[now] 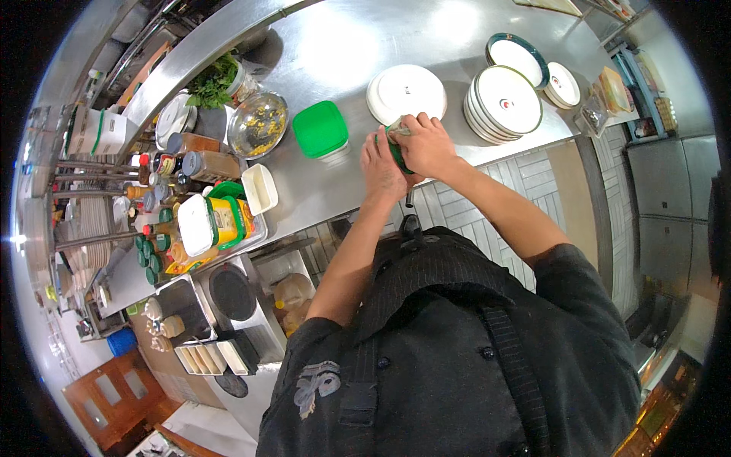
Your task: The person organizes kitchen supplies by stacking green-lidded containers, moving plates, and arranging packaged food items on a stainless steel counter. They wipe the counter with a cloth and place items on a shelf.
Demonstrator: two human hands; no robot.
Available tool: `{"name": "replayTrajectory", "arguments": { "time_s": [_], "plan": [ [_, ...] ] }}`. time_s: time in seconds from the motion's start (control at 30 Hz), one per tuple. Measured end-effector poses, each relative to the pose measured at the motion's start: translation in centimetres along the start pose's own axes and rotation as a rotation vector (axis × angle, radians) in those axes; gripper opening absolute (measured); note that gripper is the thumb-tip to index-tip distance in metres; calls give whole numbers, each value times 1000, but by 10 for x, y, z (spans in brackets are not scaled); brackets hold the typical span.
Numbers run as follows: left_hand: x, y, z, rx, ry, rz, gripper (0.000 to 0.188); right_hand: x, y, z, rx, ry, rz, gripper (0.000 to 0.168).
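My left hand (384,168) and my right hand (424,145) meet at the front edge of the steel counter (320,194). Both are closed around a dark green object (398,153), mostly hidden by the fingers; a pale crumpled piece, perhaps cloth or film, shows at its top under my right fingers. Just beyond the hands a white plate (406,91) lies upside down. Left of them stands a white plastic tub with a green lid (321,128). To the right is a stack of white plates (505,103).
A steel bowl with yellow scraps (258,125), an empty white container (260,188), leafy greens (214,83), spice jars and bottles crowd the left. Behind the plate stack are a green-rimmed dish (518,57) and small plates (562,85). A bag (594,114) lies at the right end.
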State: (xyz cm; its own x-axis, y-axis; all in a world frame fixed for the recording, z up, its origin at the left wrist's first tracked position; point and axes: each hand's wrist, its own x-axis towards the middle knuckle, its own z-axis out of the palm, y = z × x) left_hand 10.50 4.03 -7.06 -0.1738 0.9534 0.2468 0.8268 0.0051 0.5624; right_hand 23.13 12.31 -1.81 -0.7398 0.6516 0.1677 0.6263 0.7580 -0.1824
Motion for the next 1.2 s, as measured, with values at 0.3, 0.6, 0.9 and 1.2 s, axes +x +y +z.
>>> {"name": "replayTrajectory", "arguments": {
  "time_s": [0.3, 0.6, 0.9, 1.2],
  "plan": [
    [2, 15, 6, 77, -34, -123, 135, -5, 0, -4, -133, -114, 267, 33],
    [0, 14, 12, 74, -12, -161, 131, -20, -4, -9, -56, -101, 304, 34],
    [-1, 10, 9, 136, 26, -120, 133, -27, 6, -19, 16, -209, 349, 32],
    [12, 13, -14, 93, -86, -95, 132, -3, 53, -52, 299, -85, 236, 25]
  ]
}}
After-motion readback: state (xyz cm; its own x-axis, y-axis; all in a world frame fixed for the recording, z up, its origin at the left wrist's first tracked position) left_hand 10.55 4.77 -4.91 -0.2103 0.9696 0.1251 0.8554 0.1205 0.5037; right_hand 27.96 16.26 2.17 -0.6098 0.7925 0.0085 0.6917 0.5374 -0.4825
